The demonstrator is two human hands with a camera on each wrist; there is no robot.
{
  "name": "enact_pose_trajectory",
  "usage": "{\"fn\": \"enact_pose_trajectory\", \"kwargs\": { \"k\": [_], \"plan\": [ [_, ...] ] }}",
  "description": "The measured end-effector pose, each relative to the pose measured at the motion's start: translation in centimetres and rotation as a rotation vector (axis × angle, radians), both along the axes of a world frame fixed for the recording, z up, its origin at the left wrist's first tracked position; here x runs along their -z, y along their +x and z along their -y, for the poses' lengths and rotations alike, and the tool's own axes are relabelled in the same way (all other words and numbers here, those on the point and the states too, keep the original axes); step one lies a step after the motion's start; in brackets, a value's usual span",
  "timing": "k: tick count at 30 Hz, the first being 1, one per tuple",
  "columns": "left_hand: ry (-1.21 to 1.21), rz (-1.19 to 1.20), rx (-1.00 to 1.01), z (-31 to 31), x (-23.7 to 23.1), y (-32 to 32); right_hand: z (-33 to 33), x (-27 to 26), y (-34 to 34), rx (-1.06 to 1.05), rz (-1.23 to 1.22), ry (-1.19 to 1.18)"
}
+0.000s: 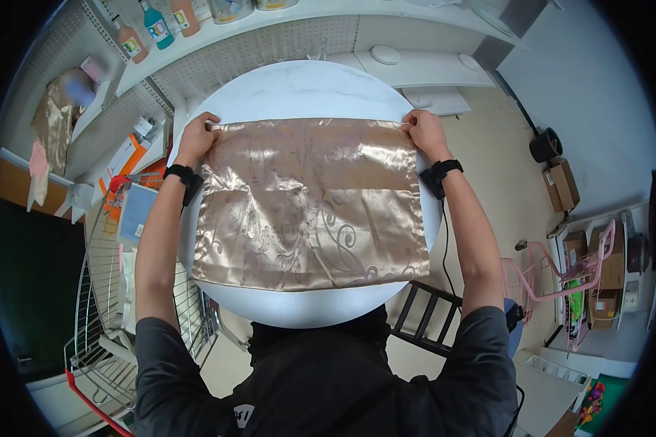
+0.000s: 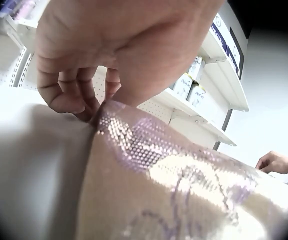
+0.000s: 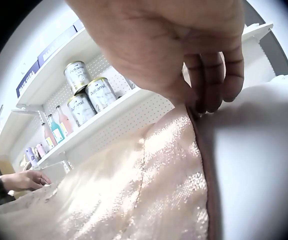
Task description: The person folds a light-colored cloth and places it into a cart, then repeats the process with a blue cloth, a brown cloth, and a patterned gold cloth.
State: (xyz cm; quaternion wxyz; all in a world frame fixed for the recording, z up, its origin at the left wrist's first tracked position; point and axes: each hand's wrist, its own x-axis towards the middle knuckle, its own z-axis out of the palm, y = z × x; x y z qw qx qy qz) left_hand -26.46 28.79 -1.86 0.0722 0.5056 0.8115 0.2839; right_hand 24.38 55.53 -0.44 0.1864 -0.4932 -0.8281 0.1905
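Note:
A shiny beige-gold satin pillowcase point(image 1: 306, 207) with a scroll pattern lies spread over a round white table point(image 1: 306, 91). At its far left corner my left hand point(image 1: 199, 138) pinches the fabric between thumb and fingers. My right hand point(image 1: 426, 135) pinches the far right corner in the same way. In the left wrist view the left fingers point(image 2: 69, 97) are bent down at the corner of the cloth. Close to the tabletop, the right fingers point(image 3: 211, 82) curl at the cloth's edge in the right wrist view. A crease runs across the pillowcase, and its near edge lies toward my body.
Beyond the table runs a white shelf point(image 1: 291, 16) with bottles point(image 1: 155, 25) and tins point(image 3: 101, 92). A wire shopping cart point(image 1: 106, 306) stands to the left. At right are a black step frame point(image 1: 426, 317), a pink cart point(image 1: 554, 284) and cardboard boxes point(image 1: 561, 186).

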Motion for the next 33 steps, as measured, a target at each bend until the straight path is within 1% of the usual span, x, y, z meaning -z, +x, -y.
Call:
{"fn": "enact_pose_trajectory", "kwargs": {
  "k": [2, 4, 6, 9, 10, 12, 14, 17, 19, 22, 26, 28, 29, 32, 33],
  "plan": [
    [-0.020, 0.007, -0.012, -0.3, 0.0, -0.4, 0.4, -0.5, -0.1, 0.009, 0.025, 0.003],
    [-0.006, -0.002, -0.006, -0.6, 0.1, -0.5, 0.4, -0.2, 0.0, -0.024, 0.073, 0.123],
    [0.003, 0.031, -0.077, -0.6, -0.4, 0.1, 1.2, -0.2, 0.1, -0.051, 0.126, 0.232],
    [0.039, 0.025, -0.146, -0.4, -1.0, 0.3, 1.7, -0.2, 0.1, -0.059, 0.113, 0.252],
    [0.028, 0.035, -0.126, -0.4, -1.3, -0.1, 1.5, 0.0, 0.2, -0.062, 0.106, 0.261],
    [0.006, 0.057, -0.083, -0.4, -2.0, -0.5, 0.7, 0.4, 0.3, -0.069, 0.062, 0.189],
    [-0.120, 0.059, -0.021, -0.3, -3.1, -0.8, -0.1, 0.7, 0.4, -0.079, 0.018, 0.151],
    [-0.258, 0.057, 0.055, -0.9, -2.6, -2.7, -1.1, 1.0, 0.4, -0.056, -0.046, 0.029],
    [-0.362, 0.081, 0.095, -1.2, -1.8, -3.2, -1.6, 0.9, 0.5, -0.084, -0.029, -0.001],
    [-0.257, 0.028, -0.026, -1.4, -0.7, -2.3, -2.5, 0.6, 0.4, -0.115, 0.021, -0.037],
    [-0.147, -0.027, -0.062, -1.5, 0.2, -1.6, -3.2, 0.6, 0.3, -0.118, 0.054, -0.128],
    [-0.061, -0.012, -0.072, -1.0, -0.2, -0.7, -3.1, 0.5, 0.3, -0.133, 0.080, -0.074],
    [-0.060, -0.004, -0.066, -0.9, -0.6, -0.5, -2.9, 0.5, 0.3, -0.141, 0.094, -0.049],
    [-0.070, 0.011, -0.043, -0.8, -1.0, -0.6, -2.7, 0.2, 0.0, -0.107, 0.101, -0.091],
    [-0.081, 0.010, -0.034, -0.9, -0.9, -0.9, -2.6, 0.2, -0.1, -0.116, 0.115, -0.062]
  ]
}}
